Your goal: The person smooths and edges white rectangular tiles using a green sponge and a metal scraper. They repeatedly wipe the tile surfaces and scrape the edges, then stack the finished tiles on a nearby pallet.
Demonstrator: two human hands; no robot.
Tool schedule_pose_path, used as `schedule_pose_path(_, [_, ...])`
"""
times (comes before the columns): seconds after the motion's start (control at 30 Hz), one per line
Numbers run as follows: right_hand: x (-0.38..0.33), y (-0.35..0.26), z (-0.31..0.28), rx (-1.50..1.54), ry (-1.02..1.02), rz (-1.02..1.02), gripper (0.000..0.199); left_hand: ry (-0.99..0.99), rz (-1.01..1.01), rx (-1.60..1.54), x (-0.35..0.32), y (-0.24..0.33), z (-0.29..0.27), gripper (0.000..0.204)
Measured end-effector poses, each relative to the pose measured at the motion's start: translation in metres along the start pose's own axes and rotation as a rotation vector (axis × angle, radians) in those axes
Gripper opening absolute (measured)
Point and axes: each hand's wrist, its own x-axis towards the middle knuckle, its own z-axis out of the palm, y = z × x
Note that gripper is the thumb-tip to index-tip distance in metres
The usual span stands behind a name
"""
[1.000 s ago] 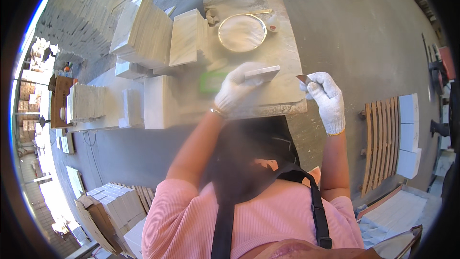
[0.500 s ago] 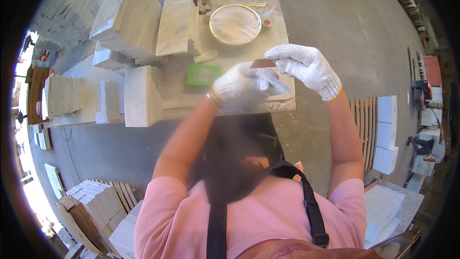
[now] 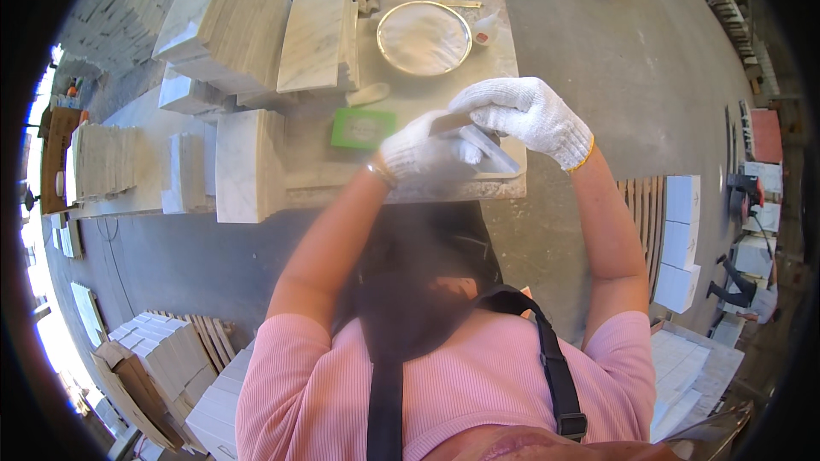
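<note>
In a white knitted glove, my left hand [image 3: 414,149] is closed around a pale marble tile [image 3: 490,152] held tilted above the table's near right corner. My right hand [image 3: 530,118], gloved the same way, curls over the tile's top with its fingers pinched on a thin brown sheet [image 3: 449,123] that looks like sandpaper. The sheet lies close against the tile's upper edge; the fingers hide part of it. Beyond my hands stands a round metal-rimmed basin [image 3: 424,37] with whitish contents. Left of my left hand lies a green box [image 3: 363,129].
Stacks of marble tiles [image 3: 314,41] fill the table's left side, one tall stack [image 3: 243,166] near the front edge. A white squeeze bottle [image 3: 485,28] stands beside the basin. White boxes [image 3: 679,243] sit by a wooden pallet [image 3: 642,213] on the right. Another person [image 3: 747,290] is far right.
My right hand has moved left and slightly up over the tile, carrying the brown sheet with it. My left hand keeps its hold on the tile.
</note>
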Motion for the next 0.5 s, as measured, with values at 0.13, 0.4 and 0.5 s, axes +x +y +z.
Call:
schedule_pose_path(0.13, [-0.011,0.003,0.003,-0.061,0.051,-0.037,0.029,0.059,0.085,0.008,-0.001,0.005,0.006,0.038])
schedule_pose_path(0.4, [-0.077,0.004,-0.005,-0.1,0.04,0.033,0.031,-0.027,-0.026,-0.179,0.003,0.004,0.005,0.018])
schedule_pose_path(0.5, [-0.078,0.005,-0.007,0.042,0.127,0.14,0.032,-0.042,0.006,-0.164,0.005,0.0,0.004,0.017])
